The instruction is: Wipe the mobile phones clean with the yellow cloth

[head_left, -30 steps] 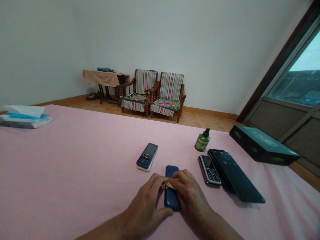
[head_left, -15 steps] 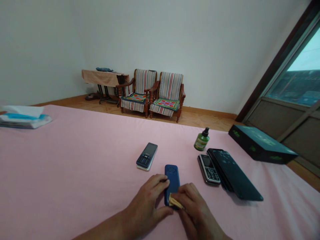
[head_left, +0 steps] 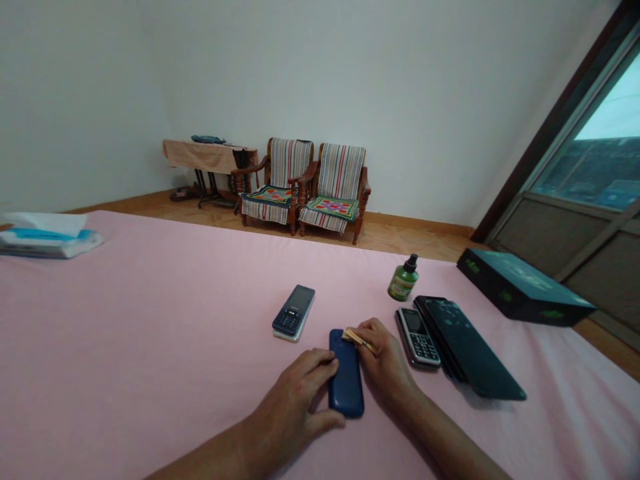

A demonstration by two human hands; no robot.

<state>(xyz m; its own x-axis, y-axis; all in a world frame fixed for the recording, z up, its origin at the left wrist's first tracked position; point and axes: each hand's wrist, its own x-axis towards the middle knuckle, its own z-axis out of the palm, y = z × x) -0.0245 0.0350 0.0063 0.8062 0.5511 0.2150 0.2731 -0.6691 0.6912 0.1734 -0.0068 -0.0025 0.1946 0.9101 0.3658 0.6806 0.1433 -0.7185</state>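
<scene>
A blue mobile phone (head_left: pixel 346 383) lies back side up on the pink cloth in front of me. My left hand (head_left: pixel 300 393) steadies it from the left, fingertips along its side edge and thumb by its lower corner. Pinched in my right hand (head_left: pixel 383 357) is a small folded yellowish cloth (head_left: pixel 357 338), pressed against the phone's top end near the camera area. Beyond my left hand, a dark keypad phone (head_left: pixel 295 312) rests on a pale phone or case. Right of my right hand lies a black-and-silver keypad phone (head_left: pixel 418 338).
Pink cloth (head_left: pixel 175 320) covers the surface. At right are a dark flat case (head_left: pixel 470 350), a green spray bottle (head_left: pixel 403 280) and a black-and-green box (head_left: pixel 525 287). A wipes pack (head_left: pixel 50 243) lies far left. Two wooden armchairs (head_left: pixel 333 180) stand by the wall.
My right hand has slid the folded cloth from the phone's lower end up to its top end. My left hand and the phone stay in place.
</scene>
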